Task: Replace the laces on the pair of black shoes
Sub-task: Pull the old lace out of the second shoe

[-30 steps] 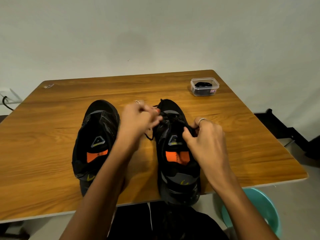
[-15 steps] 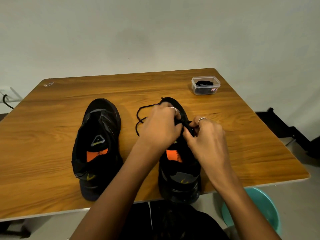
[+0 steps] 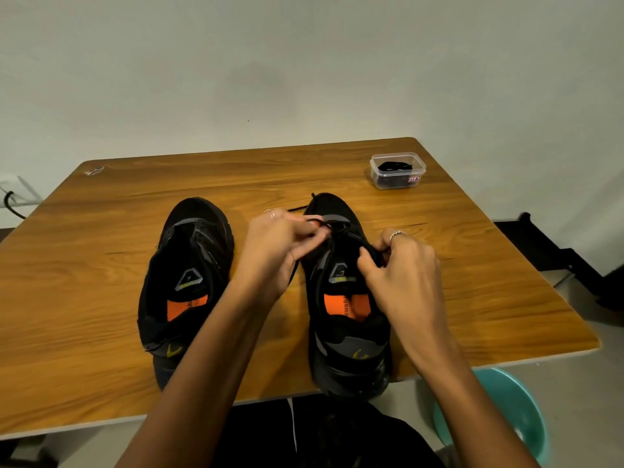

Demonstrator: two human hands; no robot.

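**Desk:** What does the frame show?

**Photographer:** A person works a black lace [image 3: 332, 228] through the right shoe [image 3: 344, 298], which stands on the wooden counter [image 3: 101, 298] at about 6 o'clock from a small clear tub. The left hand [image 3: 277, 248] pinches the lace near the forward eyelets; its grip is closed on the cord. The right hand [image 3: 401, 265] curls its fingers on the lace at the shoe's right flank, so that grip is closed on the cord too.

**Desk:** And the other shoe?

**Photographer:** The left shoe [image 3: 189, 265] sits at 9 o'clock of the one in hand, just beside it. Its eyelets look bare, though black on black makes that hard to confirm.

**Desk:** How should the step be done well?

**Photographer:** In my judgement, both ends should stay even and lightly taut, the left hand feeding the tip cleanly through one eyelet while the right hand steadies the opposite row. The cord should lie flat, untwisted, and each crossing should be snugged before the next.

**Desk:** Containers?

**Photographer:** The clear plastic tub [image 3: 397, 171] stands at 1 o'clock on the counter, well apart from the shoes. It holds something dark and coiled, likely laces, though I cannot tell for sure. A teal basin [image 3: 506, 417] sits on the floor at 5 o'clock; its contents are hidden.
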